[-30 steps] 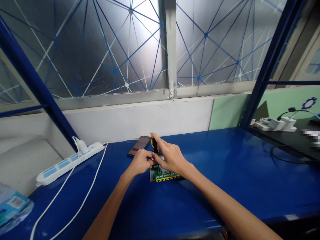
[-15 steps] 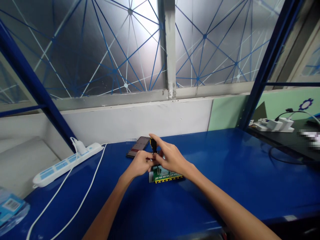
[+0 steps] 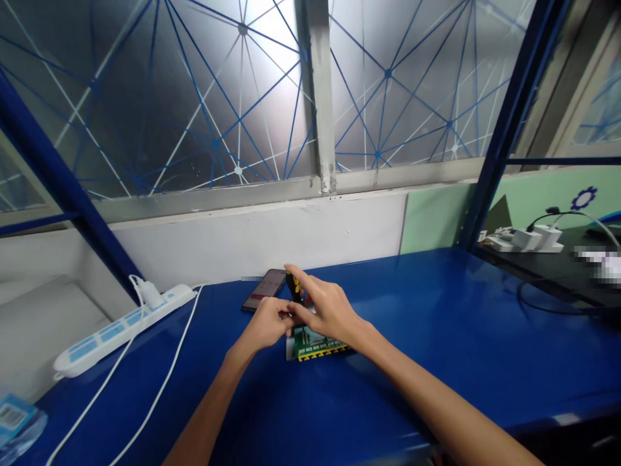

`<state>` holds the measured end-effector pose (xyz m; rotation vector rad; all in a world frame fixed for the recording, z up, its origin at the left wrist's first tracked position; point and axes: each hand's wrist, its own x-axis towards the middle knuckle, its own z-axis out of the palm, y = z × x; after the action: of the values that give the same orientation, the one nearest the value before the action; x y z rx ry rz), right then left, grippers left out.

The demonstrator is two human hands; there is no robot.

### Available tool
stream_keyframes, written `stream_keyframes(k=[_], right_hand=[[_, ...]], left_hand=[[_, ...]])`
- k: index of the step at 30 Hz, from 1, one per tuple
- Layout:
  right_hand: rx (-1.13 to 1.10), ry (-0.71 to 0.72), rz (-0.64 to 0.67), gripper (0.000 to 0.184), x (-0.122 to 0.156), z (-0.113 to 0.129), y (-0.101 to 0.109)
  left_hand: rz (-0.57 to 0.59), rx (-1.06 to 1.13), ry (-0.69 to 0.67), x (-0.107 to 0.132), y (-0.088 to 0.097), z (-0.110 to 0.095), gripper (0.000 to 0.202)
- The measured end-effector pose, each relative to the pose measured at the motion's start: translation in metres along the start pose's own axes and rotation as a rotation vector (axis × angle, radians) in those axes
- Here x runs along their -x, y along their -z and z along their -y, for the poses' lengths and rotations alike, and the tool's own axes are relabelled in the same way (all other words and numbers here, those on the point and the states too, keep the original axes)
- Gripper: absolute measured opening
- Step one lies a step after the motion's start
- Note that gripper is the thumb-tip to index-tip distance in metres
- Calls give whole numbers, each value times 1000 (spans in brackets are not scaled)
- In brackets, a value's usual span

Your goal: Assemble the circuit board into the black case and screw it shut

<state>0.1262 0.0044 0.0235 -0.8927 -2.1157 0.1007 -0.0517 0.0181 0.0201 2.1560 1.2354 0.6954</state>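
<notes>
A green circuit board (image 3: 316,345) with a yellow-and-black striped front edge lies on the blue table (image 3: 436,323). My right hand (image 3: 326,309) grips a screwdriver with a black-and-yellow handle (image 3: 293,285) standing upright over the board, index finger stretched along the handle's top. My left hand (image 3: 266,322) is curled at the board's left end, its fingertips pinched against the screwdriver's lower part. What the fingertips pinch is hidden.
A phone (image 3: 264,289) with a lit screen lies just behind the hands. A white power strip (image 3: 121,321) with a plugged charger and white cable sits at the left. Chargers and black cables (image 3: 533,239) are on the dark bench at right. A blue packet (image 3: 17,421) is at the lower left.
The view has drifted slightly, so everything sits a little lower left. The hands stay on the screwdriver and board, with hardly any change in their pose.
</notes>
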Motion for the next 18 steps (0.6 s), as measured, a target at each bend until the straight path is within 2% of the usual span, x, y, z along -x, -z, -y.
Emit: stream_keyframes(k=[8, 14, 18], right_hand=[[-29, -27, -16, 67, 1, 1, -2], [23, -69, -27, 68, 2, 4, -5], [-37, -48, -26, 70, 2, 3, -3]], left_hand=[[61, 66, 13, 1, 0, 0, 26], [64, 47, 35, 0, -1, 8, 23], [66, 72, 40, 0, -1, 8, 21]])
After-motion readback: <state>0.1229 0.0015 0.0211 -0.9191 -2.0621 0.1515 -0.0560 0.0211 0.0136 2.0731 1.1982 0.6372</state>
